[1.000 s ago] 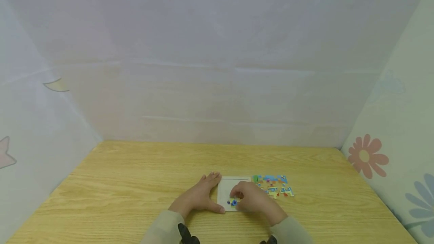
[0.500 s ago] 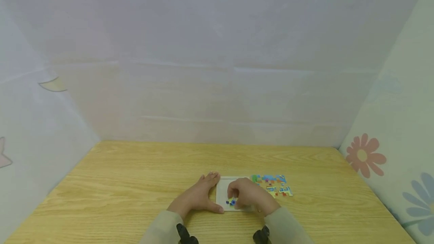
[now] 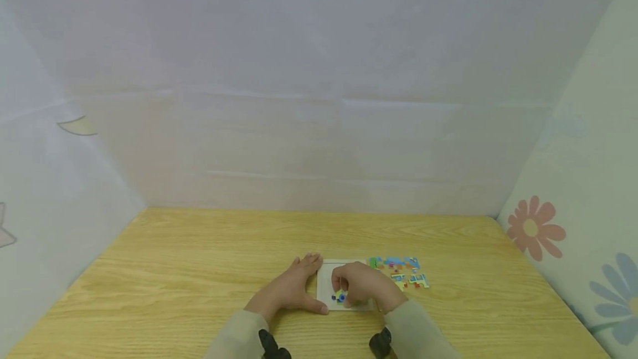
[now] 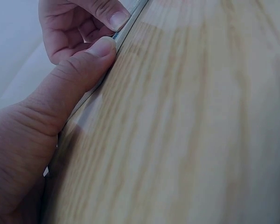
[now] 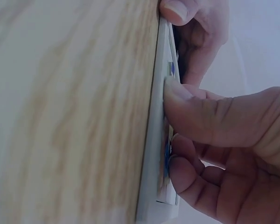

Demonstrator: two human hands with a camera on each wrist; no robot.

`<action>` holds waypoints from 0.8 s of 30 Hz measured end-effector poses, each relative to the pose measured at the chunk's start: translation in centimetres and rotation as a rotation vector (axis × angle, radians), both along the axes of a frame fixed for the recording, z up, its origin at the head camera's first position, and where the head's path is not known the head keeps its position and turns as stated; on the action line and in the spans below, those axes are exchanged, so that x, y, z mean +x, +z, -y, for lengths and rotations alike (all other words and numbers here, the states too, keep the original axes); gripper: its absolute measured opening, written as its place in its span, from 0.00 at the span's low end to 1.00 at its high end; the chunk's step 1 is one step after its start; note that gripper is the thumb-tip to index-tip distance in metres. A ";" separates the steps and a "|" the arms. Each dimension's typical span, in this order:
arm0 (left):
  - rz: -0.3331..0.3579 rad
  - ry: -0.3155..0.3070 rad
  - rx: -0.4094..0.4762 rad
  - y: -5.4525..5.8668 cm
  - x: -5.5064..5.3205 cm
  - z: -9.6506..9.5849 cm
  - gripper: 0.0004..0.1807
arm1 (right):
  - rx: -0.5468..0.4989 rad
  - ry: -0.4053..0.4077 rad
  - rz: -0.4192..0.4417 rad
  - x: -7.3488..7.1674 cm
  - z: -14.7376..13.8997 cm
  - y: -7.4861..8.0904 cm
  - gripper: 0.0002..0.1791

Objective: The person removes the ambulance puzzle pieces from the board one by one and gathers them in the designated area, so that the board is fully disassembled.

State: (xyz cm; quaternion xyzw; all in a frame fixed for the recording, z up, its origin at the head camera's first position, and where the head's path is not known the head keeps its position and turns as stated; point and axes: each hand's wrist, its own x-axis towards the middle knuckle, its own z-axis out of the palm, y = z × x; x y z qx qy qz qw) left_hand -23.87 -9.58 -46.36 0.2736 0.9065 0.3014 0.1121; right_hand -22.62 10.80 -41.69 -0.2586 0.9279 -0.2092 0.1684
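Note:
A white puzzle tray (image 3: 325, 277) lies flat on the table. My left hand (image 3: 291, 290) rests along its left side, fingers stretched toward the far corner. In the left wrist view, the left thumb (image 4: 79, 74) touches the tray's near edge. My right hand (image 3: 366, 284) is over the tray with curled fingers, pinching at a colourful jigsaw puzzle piece (image 3: 341, 296) near the tray's front. Seen from the right wrist, the right thumb (image 5: 196, 112) is at the tray rim and the fingertips touch the pieces inside. The right hand hides part of the tray.
Several loose jigsaw pieces (image 3: 396, 263) in blue, green, yellow and red lie just right of the tray. The wooden table (image 3: 199, 254) stretches out on both sides. Pale printed cloth (image 3: 319, 98) hangs behind and at both sides.
My right hand has shifted slightly left and away from me over the tray, its fingers still at the pieces. The left hand keeps its place. The whole view drifts a little.

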 end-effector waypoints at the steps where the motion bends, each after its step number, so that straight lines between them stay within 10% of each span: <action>1: 0.000 0.000 -0.002 0.0 0.0 0.0 0.62 | 0.004 0.000 -0.001 0.0 0.0 0.0 0.17; 24: 0.022 0.006 0.000 -0.2 -0.2 0.0 0.62 | -0.030 -0.010 0.056 0.2 -0.2 0.1 0.18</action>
